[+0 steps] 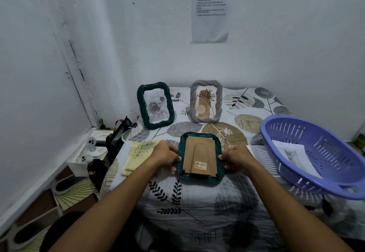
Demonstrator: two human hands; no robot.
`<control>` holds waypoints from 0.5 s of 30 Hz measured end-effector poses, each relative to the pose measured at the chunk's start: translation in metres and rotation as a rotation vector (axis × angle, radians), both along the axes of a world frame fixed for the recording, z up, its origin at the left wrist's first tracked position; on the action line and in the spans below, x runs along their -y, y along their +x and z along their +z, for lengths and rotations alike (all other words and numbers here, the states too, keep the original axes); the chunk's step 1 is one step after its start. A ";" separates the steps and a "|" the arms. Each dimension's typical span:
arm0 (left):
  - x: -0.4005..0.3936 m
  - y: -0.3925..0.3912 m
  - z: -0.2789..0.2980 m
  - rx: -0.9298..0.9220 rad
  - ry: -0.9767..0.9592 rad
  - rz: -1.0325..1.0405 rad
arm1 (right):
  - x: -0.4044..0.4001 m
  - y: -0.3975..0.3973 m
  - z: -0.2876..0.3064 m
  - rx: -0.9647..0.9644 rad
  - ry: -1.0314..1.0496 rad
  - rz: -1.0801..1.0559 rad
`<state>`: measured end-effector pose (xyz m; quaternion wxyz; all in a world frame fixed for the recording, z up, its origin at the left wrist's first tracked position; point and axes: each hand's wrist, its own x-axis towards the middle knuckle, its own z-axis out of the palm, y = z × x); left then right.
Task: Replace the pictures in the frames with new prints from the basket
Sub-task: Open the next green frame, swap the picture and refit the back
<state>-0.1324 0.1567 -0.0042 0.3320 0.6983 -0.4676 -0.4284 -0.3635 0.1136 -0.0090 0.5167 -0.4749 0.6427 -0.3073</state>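
The left hand [165,154] holds the left side of a green frame [199,156], with its fingers curled round the rim. The right hand [236,157] holds the right side the same way. The frame lies face down near the middle of the tabletop [197,202], which has a cloth with leaves and round shapes on it. You can see the frame's brown back board [199,153] with its fold-out stand and a small sticker [200,165] near the bottom. Black clips sit at the corners of the back.

2 more frames stand at the far edge of the tabletop, leaning back by the wall. The dark green frame [155,105] is on the left and has a grey rose picture in it. The grey frame [206,101] is on the right and has a brown plant picture in it.

A purple basket [314,157] sits at the right edge of the tabletop. A print [294,156] lies inside it, and it seems to show a small animal.

A yellow cloth [138,153] lies near the left edge, just beside the left hand.

A sheet of paper [210,8] with words is stuck on the wall.
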 end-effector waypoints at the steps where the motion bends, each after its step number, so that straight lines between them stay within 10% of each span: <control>1: 0.001 -0.001 0.000 0.017 0.002 -0.005 | 0.002 0.000 -0.001 -0.014 -0.004 -0.002; 15: 0.005 0.001 -0.009 0.009 0.036 -0.015 | 0.010 -0.004 -0.009 -0.084 -0.058 0.061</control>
